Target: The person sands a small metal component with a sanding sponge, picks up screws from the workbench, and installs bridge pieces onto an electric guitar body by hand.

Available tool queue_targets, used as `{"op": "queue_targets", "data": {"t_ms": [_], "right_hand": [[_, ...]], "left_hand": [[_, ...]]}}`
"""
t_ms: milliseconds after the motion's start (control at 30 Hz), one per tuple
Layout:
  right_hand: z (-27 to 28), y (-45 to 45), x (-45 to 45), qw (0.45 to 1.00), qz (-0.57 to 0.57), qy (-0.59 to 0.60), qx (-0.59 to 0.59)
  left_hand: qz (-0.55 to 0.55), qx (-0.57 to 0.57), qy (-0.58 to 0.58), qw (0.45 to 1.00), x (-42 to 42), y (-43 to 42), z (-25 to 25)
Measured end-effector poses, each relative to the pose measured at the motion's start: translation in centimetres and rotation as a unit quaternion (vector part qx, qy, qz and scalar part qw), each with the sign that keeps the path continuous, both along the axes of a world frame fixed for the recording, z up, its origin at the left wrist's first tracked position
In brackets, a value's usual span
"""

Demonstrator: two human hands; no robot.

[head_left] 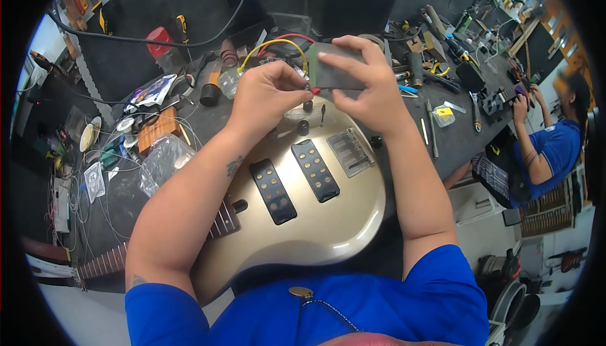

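A gold electric guitar body (328,232) lies in front of me, with two black pickups (273,191), a metal bridge plate (351,152) and dark control knobs (303,127). Over its far edge, my left hand (268,93) is closed, thumb and fingertips pinched just above a knob. What they pinch is too small to make out. My right hand (374,84) grips a flat dark rectangular block with a green edge (338,68), fingers across its face and thumb below. A small red piece (315,92) shows between the hands. Yellow (274,42) and red cables arch behind them.
Left of the guitar are a clear plastic bag (165,163), a wooden block (159,128) and loose wires. Pliers (475,109), a small case with a yellow label (444,115) and other tools lie right. Another person in blue (549,150) works at the far right.
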State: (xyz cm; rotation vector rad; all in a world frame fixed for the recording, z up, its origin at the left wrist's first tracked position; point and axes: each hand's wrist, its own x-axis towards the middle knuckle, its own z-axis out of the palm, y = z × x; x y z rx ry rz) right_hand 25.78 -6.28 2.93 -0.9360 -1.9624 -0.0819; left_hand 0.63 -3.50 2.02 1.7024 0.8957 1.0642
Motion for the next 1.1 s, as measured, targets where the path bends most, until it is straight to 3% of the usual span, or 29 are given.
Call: {"op": "queue_targets", "data": {"t_ms": [67,167,267,300,467,633,1100], "right_hand": [[-0.1,0.1,-0.2,0.998,-0.023,-0.038,0.037],[-0.2,0.3,0.5,0.995,-0.093,0.0,0.047],[0.6,-0.8,-0.8,0.999,0.023,0.008,0.034],[0.5,-0.6,-0.9,0.998,0.008,-0.043,0.042],[-1.7,3.2,5.1,0.974,-0.223,-0.003,0.051],[-3.4,4.6,9.0,0.935,-0.33,-0.004,-0.131],[-3.3,4.6,8.3,0.961,-0.25,0.004,-0.117]], "left_hand": [[0.006,0.003,0.012,1.0,0.0,0.1,0.2],[0.019,0.009,0.015,1.0,0.0,0.1,0.4],[0.022,0.022,0.014,0.999,0.3,-0.2,0.3],[0.02,0.029,0.02,0.999,0.2,-0.1,0.4],[0.008,0.045,0.019,0.999,-0.2,0.3,-0.2],[0.019,0.049,0.025,0.998,0.2,0.1,-0.5],[0.007,0.052,0.034,0.998,0.2,-0.4,-0.1]]}}
